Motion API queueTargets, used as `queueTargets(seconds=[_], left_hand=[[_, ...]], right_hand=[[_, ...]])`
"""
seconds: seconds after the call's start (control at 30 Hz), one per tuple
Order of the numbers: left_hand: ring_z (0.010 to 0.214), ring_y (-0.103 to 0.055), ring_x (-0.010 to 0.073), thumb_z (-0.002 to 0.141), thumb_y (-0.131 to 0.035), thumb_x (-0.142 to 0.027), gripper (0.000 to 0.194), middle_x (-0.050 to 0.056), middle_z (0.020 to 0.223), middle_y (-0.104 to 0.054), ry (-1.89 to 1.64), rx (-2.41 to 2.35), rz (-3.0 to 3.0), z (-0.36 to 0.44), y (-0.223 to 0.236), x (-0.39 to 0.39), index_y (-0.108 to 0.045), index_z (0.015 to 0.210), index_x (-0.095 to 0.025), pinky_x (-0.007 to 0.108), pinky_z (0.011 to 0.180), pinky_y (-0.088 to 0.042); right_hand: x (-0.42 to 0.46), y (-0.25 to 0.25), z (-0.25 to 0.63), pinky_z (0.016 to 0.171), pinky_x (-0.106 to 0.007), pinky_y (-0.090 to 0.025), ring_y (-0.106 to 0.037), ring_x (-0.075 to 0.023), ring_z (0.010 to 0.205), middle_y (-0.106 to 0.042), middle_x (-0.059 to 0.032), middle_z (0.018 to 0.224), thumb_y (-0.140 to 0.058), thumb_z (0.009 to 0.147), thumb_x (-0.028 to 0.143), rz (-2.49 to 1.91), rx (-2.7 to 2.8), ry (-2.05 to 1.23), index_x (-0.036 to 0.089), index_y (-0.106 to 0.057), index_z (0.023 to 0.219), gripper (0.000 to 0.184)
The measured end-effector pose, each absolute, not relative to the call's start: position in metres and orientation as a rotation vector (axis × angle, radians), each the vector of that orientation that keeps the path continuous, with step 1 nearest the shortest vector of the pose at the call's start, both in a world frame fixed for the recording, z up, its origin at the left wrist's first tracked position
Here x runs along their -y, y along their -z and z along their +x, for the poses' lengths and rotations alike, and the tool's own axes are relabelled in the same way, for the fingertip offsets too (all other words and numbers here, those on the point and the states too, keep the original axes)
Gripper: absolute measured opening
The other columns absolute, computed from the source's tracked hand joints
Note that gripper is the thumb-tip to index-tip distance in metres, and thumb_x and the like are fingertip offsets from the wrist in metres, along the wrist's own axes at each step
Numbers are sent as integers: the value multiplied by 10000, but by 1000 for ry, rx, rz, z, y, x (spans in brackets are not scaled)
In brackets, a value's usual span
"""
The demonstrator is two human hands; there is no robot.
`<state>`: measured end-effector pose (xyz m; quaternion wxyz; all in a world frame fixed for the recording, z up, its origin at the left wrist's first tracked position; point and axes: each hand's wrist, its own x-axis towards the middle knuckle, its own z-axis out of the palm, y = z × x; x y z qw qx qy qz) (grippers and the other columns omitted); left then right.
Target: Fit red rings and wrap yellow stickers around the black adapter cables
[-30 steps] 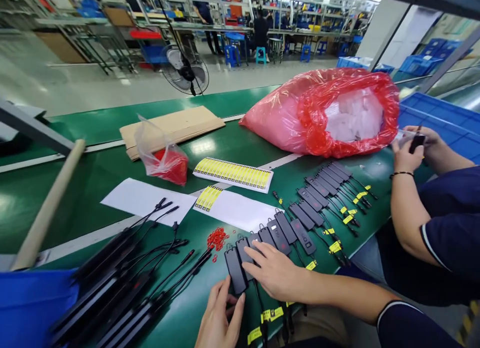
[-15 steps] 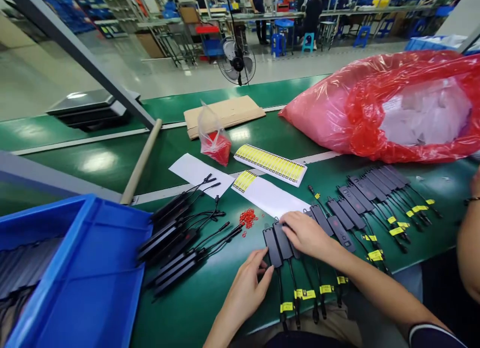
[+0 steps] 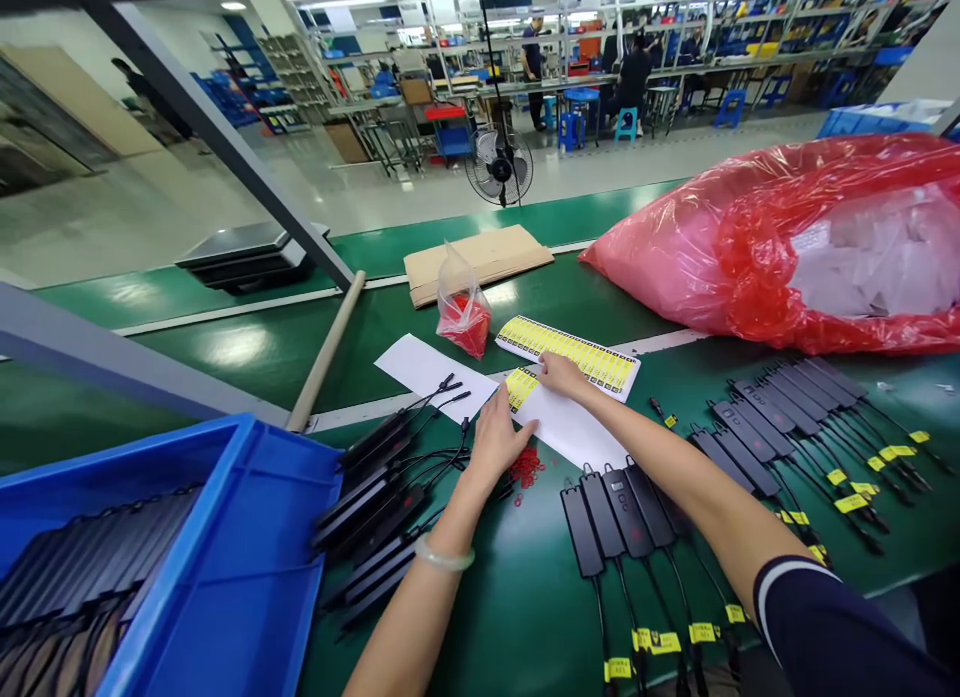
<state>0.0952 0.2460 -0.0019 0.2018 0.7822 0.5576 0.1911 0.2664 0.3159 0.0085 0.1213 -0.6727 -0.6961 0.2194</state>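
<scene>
My left hand (image 3: 495, 435) lies at the left end of a mostly bare white label sheet (image 3: 581, 429), its thumb apart from the fingers. A few yellow labels (image 3: 520, 385) remain on that end. My right hand (image 3: 562, 375) pinches at the upper right edge of these labels; whether one is peeled up is hidden. Behind it lies a fuller sheet of yellow labels (image 3: 529, 337). Small red rings (image 3: 527, 467) are heaped below my hands. Flat black controllers (image 3: 631, 517) with yellow-tagged cables lie in a row in front of me.
At left stands a blue bin (image 3: 225, 557) holding black units, beside loose black cabled units (image 3: 375, 507). A clear bag of red bits (image 3: 465, 322), cardboard (image 3: 480, 262) and a large red bag (image 3: 690, 257) lie farther back. More tagged controllers (image 3: 787, 407) sit right.
Both hands have left the row of black controllers and moved forward to the label sheet. The camera view has swung left, bringing the blue bin into sight and the co-worker out of it.
</scene>
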Motion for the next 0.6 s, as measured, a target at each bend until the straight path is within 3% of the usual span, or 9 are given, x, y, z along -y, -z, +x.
queueTargets(seconds=[0.23,0.43,0.53,0.6], left_hand=[[1290,-440,408,740,-731,-368,940,294,1384,-468,-463,-1605,2160,103,13,-268,-223,1449,-18,496,1052,-338],[1291,-460,354,708,-774,-362,942,252,1390,-485,-451,-1570,2157,91,-4,-261,-276,1435,-27,422,1063,-351],[1269,-487,282,783,-703,-352,716,150,1405,-496,-459,-1542,2190,62,-34,-232,-393,1390,-134,359,1037,-387],[1090,-597,263,828,-639,-323,422,103,1234,-612,-427,-1571,2193,37,-51,-200,-558,1214,-173,357,919,-458]], right_hand=[[-292,-10,258,864,-440,-535,-625,-225,1018,-609,-87,1194,-583,944,303,-1797,2129,-483,158,-566,1220,312],[-223,-38,267,865,-388,-528,-620,-250,1001,-574,-141,1170,-448,900,51,-1577,2105,-378,147,-579,1208,348],[-185,-56,292,856,-401,-539,-622,-245,984,-580,-129,1079,-410,946,126,-1543,1929,-348,156,-607,1131,272],[-164,-65,311,843,-389,-556,-633,-227,958,-590,-90,1013,-475,949,209,-1501,1787,-420,183,-638,1015,177]])
